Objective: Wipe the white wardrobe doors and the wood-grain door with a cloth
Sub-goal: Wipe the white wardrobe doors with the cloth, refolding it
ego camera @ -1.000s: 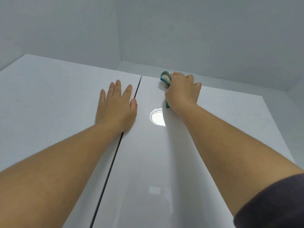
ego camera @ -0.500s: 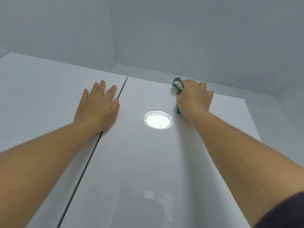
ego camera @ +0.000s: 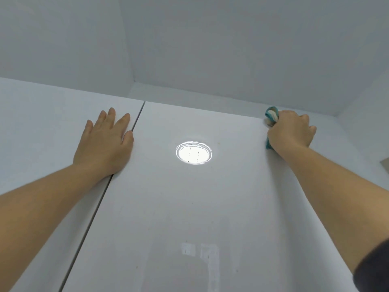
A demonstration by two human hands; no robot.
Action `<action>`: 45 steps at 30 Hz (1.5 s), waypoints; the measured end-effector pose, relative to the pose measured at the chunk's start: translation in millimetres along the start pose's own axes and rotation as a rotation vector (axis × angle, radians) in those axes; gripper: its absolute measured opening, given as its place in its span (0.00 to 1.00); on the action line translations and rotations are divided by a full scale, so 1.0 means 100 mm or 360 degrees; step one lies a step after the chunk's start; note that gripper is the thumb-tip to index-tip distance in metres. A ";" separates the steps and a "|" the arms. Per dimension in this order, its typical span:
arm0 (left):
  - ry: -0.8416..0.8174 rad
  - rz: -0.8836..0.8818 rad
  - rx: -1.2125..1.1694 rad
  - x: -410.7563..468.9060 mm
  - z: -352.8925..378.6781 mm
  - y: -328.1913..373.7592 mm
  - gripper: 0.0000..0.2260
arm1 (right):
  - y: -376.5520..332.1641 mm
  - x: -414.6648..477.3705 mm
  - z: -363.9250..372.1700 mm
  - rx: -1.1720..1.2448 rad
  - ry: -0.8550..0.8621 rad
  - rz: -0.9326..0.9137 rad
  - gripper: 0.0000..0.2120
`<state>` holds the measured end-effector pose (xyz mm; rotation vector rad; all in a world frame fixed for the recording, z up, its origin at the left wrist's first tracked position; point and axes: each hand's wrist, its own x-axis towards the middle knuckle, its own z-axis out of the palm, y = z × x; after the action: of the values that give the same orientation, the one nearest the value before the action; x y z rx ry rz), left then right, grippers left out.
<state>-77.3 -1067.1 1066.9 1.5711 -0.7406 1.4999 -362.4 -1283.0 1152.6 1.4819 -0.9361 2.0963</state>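
White walls (ego camera: 210, 49) rise above the glossy wardrobe doors (ego camera: 189, 207); my left hand (ego camera: 105, 144) lies flat and outspread on them, my right hand (ego camera: 291, 131) grips the teal cloth (ego camera: 271, 115)

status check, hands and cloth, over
Left hand flat on left wardrobe door, by the seam. Right hand grips cloth near top of right wardrobe door. Nothing seen in the way.

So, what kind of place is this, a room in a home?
Probably an indoor room, likely a bedroom, at a wardrobe: a glossy white left door and right door split by a thin gap, a bare room corner above, and a round lamp reflection on the right door.
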 end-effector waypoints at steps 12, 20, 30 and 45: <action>0.0004 0.0006 0.0008 0.00 0.01 0.00 0.25 | 0.21 0.16 -0.19 -0.0189 -0.0189 0.0098 0.17; -0.0004 0.0138 -0.0024 -0.04 -0.06 -0.14 0.24 | 0.18 -0.16 -0.10 0.0344 0.0077 0.0522 0.16; -0.0017 0.0259 -0.0092 -0.03 -0.04 -0.26 0.24 | -0.52 -0.52 -0.10 0.0667 0.0088 0.0508 0.13; -0.0013 0.0145 -0.0174 -0.06 -0.06 -0.27 0.26 | -1.95 -1.30 -0.06 0.0816 -0.0064 -0.0124 0.19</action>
<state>-57.7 -1049.9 1056.6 1.4799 -0.8941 1.4932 -191.4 -1136.7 1086.0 1.7679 -0.3505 2.3648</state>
